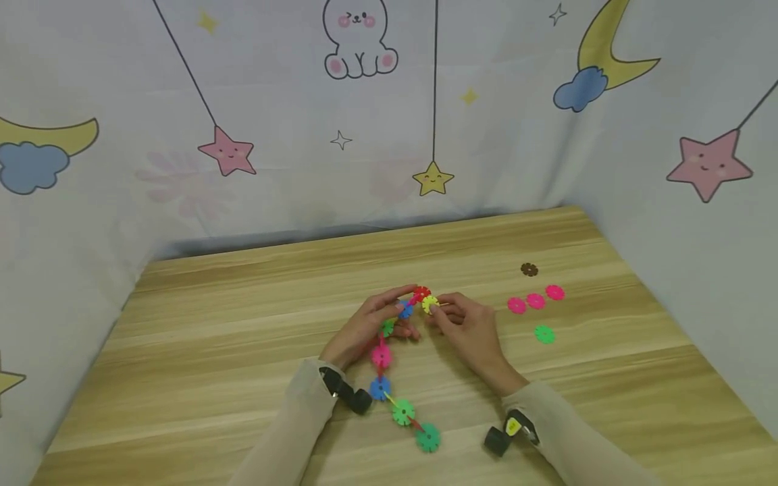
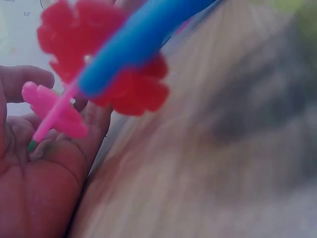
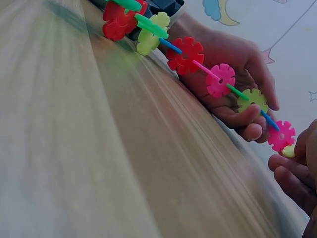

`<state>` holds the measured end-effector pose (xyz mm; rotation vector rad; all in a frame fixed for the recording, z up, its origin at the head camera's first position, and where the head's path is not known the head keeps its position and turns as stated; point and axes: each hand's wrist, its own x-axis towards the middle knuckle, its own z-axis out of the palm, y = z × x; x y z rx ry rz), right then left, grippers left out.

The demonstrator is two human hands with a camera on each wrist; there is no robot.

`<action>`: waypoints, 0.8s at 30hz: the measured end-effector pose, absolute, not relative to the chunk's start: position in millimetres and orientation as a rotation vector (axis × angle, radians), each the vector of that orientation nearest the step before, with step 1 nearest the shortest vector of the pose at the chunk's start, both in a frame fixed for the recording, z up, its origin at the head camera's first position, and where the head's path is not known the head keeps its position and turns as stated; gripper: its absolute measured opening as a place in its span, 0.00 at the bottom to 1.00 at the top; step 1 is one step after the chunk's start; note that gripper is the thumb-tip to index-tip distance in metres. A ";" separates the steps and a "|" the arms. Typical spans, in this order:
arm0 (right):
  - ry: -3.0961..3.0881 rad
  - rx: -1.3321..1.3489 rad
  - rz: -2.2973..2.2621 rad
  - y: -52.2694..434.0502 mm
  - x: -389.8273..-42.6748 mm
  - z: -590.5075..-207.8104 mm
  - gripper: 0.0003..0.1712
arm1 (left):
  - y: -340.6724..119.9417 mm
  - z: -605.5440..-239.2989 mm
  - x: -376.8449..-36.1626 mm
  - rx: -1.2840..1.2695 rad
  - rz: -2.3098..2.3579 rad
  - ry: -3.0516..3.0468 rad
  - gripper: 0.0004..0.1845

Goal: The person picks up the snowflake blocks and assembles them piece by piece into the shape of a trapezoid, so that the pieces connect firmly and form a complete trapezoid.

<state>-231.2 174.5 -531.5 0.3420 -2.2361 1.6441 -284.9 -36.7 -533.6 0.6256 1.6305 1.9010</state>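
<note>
A right hand (image 1: pixel 471 331) pinches a yellow disc (image 1: pixel 429 304) at the end of a chain (image 1: pixel 381 356) trailing back alongside the left hand (image 1: pixel 369 324), which hides part of it; whether the left hand clamps it cannot be told.

The notched discs (image 1: pixel 398 414) look smooth plastic, the table (image 1: pixel 231 351) wood-grained.

We could pass over the tabletop (image 1: pixel 200 351) at lower left; the disc chain (image 1: pixel 381 356) blocks lower centre, loose pink discs (image 1: pixel 535 301) middle right.
</note>
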 end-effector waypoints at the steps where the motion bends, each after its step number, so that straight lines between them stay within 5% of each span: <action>1: -2.234 0.343 1.640 174.8 -233.0 -534.7 0.08 | -36.6 -533.6 -285.0 0.628 1.897 1.621 0.26; 24: -2.190 0.301 1.377 162.2 -238.2 -540.6 0.04 | -33.9 -531.5 -282.5 0.642 1.840 1.533 0.32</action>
